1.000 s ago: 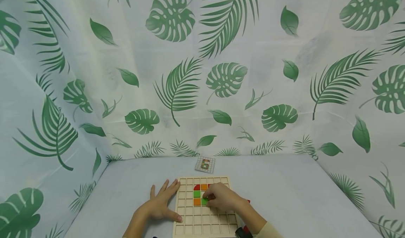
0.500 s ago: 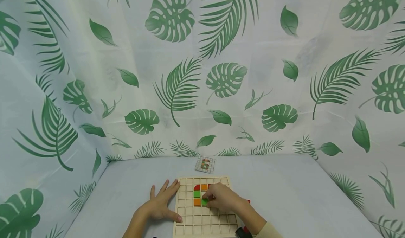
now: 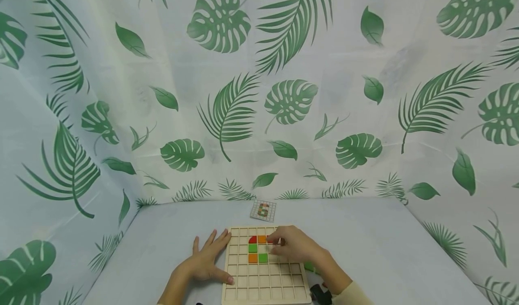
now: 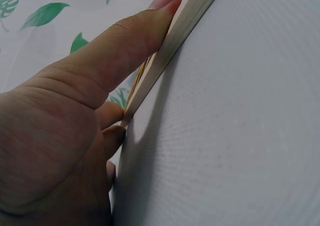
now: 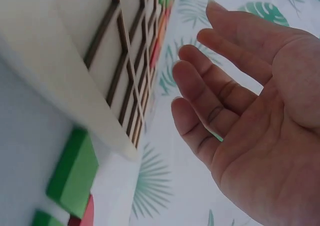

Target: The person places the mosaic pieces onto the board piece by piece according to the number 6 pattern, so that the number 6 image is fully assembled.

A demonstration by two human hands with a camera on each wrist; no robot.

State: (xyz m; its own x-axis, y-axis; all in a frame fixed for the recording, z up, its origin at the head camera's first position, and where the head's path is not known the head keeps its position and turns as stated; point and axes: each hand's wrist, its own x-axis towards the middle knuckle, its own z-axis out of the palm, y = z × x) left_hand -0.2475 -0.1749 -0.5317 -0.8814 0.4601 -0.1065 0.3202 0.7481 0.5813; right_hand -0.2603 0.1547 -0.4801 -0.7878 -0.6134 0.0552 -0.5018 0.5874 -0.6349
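Note:
A wooden grid board (image 3: 259, 291) lies in front of me with several coloured tiles set in its cells. Among them are a red rounded-corner tile (image 3: 253, 240), two orange tiles, one of them lower left (image 3: 253, 258), and two green tiles, one at the lower right (image 3: 262, 258). A red tile is partly hidden behind my right fingers. My left hand (image 3: 207, 261) rests spread along the board's left edge, its thumb (image 4: 125, 41) over the rim. My right hand (image 3: 298, 246) hovers over the board's right part; in the right wrist view its fingers (image 5: 210, 111) are loosely bent and hold nothing.
A small pattern card (image 3: 263, 211) showing a coloured figure lies behind the board. Beside the board's right edge are a green block (image 5: 74, 173), another green piece and a red piece (image 5: 88, 213). Leaf-printed cloth (image 3: 284, 170) walls the table.
My right hand has lifted off the lower green tile and moved slightly right and back, uncovering that tile. My left hand has stayed in place.

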